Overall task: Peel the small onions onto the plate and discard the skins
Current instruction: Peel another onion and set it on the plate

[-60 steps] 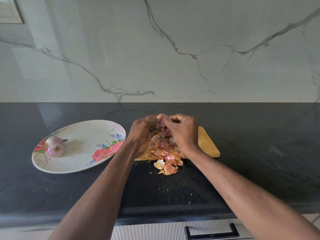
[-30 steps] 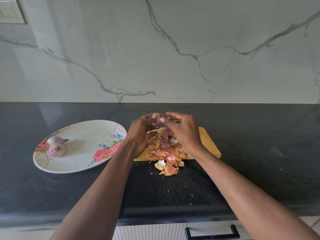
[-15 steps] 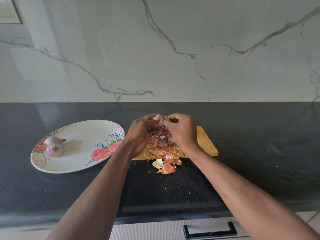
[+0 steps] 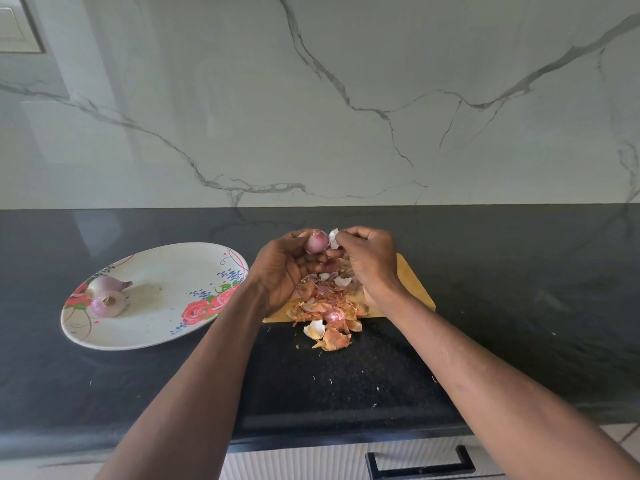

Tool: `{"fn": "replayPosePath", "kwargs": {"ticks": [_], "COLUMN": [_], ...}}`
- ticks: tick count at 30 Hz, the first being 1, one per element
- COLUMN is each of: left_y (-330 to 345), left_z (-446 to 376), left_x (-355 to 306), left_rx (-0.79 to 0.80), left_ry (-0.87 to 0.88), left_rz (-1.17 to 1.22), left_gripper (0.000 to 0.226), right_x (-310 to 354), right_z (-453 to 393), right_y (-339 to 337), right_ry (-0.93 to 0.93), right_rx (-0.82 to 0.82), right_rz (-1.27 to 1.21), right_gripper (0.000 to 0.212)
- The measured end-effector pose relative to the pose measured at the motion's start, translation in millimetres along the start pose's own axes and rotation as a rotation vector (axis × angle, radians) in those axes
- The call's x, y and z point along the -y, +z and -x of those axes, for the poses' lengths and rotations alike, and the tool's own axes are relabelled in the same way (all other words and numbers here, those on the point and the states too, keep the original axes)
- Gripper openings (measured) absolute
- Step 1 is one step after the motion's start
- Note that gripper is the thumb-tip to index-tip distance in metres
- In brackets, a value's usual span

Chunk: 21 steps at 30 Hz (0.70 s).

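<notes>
Skin flake (image 4: pixel 333 238) lifted off onion (image 4: pixel 316 242) | right fingers (image 4: pixel 341 234) pinching

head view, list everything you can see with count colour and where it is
plate: 1, white with red roses, on the counter at left
peeled onions: 2, pale purple, on the plate's left side
onion in hand: 1, purple-pink, held above the board
skin flake: 1, whitish, beside that onion, pinched
skin pile: 1 heap, orange-brown, on the board and spilling onto the counter in front
cutting board: 1, light wood, centre of the counter
counter: 1, black
wall: 1, white marble with grey veins
drawer handle: 1, black, below the counter edge
left hand: 1, fingers holding the onion
right hand: 1, fingers pinching the skin flake
</notes>
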<state>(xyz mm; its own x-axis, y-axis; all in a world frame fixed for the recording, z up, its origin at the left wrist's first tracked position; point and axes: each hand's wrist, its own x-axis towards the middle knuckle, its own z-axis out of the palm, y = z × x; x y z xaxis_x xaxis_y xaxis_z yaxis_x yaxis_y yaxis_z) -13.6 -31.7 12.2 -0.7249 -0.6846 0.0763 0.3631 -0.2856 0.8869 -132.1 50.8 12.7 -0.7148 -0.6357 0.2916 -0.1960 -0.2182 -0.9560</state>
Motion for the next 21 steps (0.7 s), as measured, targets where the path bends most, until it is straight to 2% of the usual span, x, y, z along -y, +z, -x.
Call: {"fn": "replayPosePath", "kwargs": {"ticks": [3, 9, 13, 18, 21], "left_y": [-1.3, -10.2, -10.2, -12.8, -15.9], "left_z": [-1.3, -11.1, -10.8, -13.3, -14.9], "left_x": [1.3, 5.2, 4.7, 4.1, 5.1], "left_rx": [-0.039, -0.142, -0.131, -0.136, -0.144], "left_ry": [-0.021, -0.032, -0.031, -0.011, -0.039], "left_rz": [-0.05, -0.04, -0.017, -0.055, -0.008], "left_gripper": [0.014, 0.018, 0.017, 0.03, 0.029], "right_x": [-0.5, 2.0, 2.8, 3.6, 3.0], "right_z": [-0.1, -0.1, -0.2, -2.3, -3.1], "right_y": [0.5, 1.3, 0.1, 0.3, -0.1], "right_ry": [0.018, 0.158, 0.193, 0.213, 0.247], "right_rx": [0.002, -0.02, -0.015, 0.005, 0.026], "right_rz": [-0.013, -0.206, -0.235, -0.278, -0.348], "right_gripper": [0.009, 0.007, 0.011, 0.008, 0.004]}}
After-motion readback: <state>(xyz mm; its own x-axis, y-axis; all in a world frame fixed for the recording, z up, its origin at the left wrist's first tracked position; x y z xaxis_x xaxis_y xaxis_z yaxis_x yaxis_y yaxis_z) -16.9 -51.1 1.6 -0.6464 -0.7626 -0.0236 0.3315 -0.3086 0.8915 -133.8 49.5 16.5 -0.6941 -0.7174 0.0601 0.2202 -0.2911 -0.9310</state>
